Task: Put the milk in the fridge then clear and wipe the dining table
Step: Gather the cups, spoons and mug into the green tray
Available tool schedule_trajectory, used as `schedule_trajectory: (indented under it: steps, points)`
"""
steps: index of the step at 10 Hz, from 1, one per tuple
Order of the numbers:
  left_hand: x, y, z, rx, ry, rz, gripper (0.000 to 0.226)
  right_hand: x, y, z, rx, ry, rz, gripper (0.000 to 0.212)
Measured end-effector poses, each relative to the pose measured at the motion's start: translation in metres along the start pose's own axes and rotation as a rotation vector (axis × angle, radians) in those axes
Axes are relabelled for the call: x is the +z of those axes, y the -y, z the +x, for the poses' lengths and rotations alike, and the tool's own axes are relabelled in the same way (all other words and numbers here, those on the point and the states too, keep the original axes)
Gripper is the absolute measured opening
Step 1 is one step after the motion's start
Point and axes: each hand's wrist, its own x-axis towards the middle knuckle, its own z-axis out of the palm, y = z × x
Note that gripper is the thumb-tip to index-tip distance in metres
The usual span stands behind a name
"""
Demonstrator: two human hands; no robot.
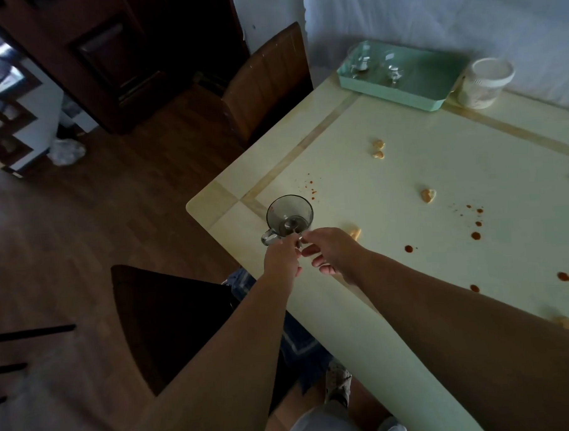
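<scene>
A smoky glass mug (289, 215) stands near the near-left corner of the pale dining table (389, 184), with a metal spoon (292, 229) in it. My left hand (280, 259) reaches to the mug's handle and grips it. My right hand (330, 250) sits just right of it, its fingertips pinching the spoon's handle at the mug's near rim. Red sauce spots (475, 235) and several food crumbs (428, 195) lie scattered over the tabletop. No milk is in view.
A mint tray (434, 88) holding two clear glasses (392, 69) sits at the table's far edge, with a white lidded tub (486, 82) beside it. A wooden chair (267, 82) stands at the far side, a dark chair (170, 314) by my legs.
</scene>
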Motion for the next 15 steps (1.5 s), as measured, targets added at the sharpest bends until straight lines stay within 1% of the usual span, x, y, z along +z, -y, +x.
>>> schedule_trajectory:
  steps: [1, 2, 3, 4, 5, 6, 7, 8, 9, 11, 13, 14, 15]
  points:
    - [-0.007, 0.002, 0.005, 0.03, -0.033, 0.039, 0.02, 0.005, 0.002, 0.005, 0.005, 0.009, -0.027, 0.02]
    - [-0.017, 0.003, 0.012, -0.003, -0.113, -0.037, 0.015, 0.006, 0.003, 0.009, 0.015, 0.009, -0.048, 0.021]
    - [-0.026, 0.005, 0.02, 0.093, -0.32, -0.078, 0.034, 0.004, 0.006, 0.009, 0.009, -0.01, -0.036, 0.022]
    - [-0.027, 0.0, 0.019, 0.137, -0.326, 0.047, 0.045, -0.001, 0.007, 0.011, 0.011, -0.045, -0.011, 0.026]
    - [-0.02, 0.001, 0.03, 0.103, -0.235, 0.042, 0.047, -0.009, 0.006, 0.013, 0.014, -0.074, 0.024, 0.027]
    - [-0.018, 0.002, 0.041, 0.061, -0.235, 0.113, 0.041, -0.018, 0.003, 0.011, 0.027, -0.108, 0.05, 0.025]
    - [-0.013, 0.003, 0.044, 0.024, -0.136, 0.218, 0.054, -0.028, 0.002, 0.006, 0.038, -0.136, 0.087, 0.027]
    - [-0.009, 0.0, 0.042, -0.055, -0.146, 0.212, 0.045, -0.039, 0.001, -0.001, 0.034, -0.162, 0.119, 0.025]
    - [0.001, 0.007, 0.033, -0.076, -0.103, 0.155, 0.05, -0.049, -0.002, -0.009, 0.029, -0.183, 0.122, 0.021]
    - [0.017, 0.021, 0.003, -0.066, -0.039, 0.245, 0.048, -0.072, -0.016, -0.033, 0.004, -0.244, 0.149, 0.019]
    - [0.046, 0.026, -0.043, -0.004, 0.012, 0.286, 0.049, -0.097, -0.031, -0.078, -0.001, -0.299, 0.18, 0.015]
    - [0.062, 0.031, -0.067, 0.022, 0.024, 0.287, 0.048, -0.112, -0.036, -0.107, -0.014, -0.306, 0.174, 0.013]
    - [0.077, 0.033, -0.092, 0.042, 0.046, 0.277, 0.048, -0.13, -0.04, -0.132, -0.028, -0.276, 0.154, 0.017]
